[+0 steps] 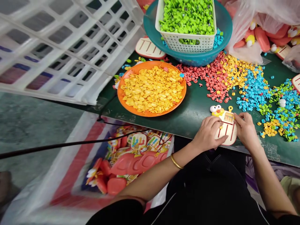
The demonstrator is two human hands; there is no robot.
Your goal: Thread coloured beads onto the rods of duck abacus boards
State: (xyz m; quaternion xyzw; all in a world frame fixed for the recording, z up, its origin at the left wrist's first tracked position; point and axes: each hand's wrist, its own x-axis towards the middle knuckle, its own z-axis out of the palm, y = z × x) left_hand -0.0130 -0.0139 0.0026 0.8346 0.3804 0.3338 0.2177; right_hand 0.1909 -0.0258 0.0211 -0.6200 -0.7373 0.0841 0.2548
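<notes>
A cream plastic toy panel with dark red slots, a small window and a bug-eyed duck head lies at the table's front edge. My left hand is curled over its left side, thumb along the lower part. By the left fingertips, a small yellow piece shows on the panel. My right hand pinches the upper right edge near a yellow loop; whether those fingertips also hold a small piece is hidden. Beyond the panel spread loose red pieces and blue pieces.
An orange plate of yellow pieces sits left. Behind it, a teal basin bears a white basket of green pieces. A white crate leans at far left. Below, a lined box holds toy panels; a black cable crosses it.
</notes>
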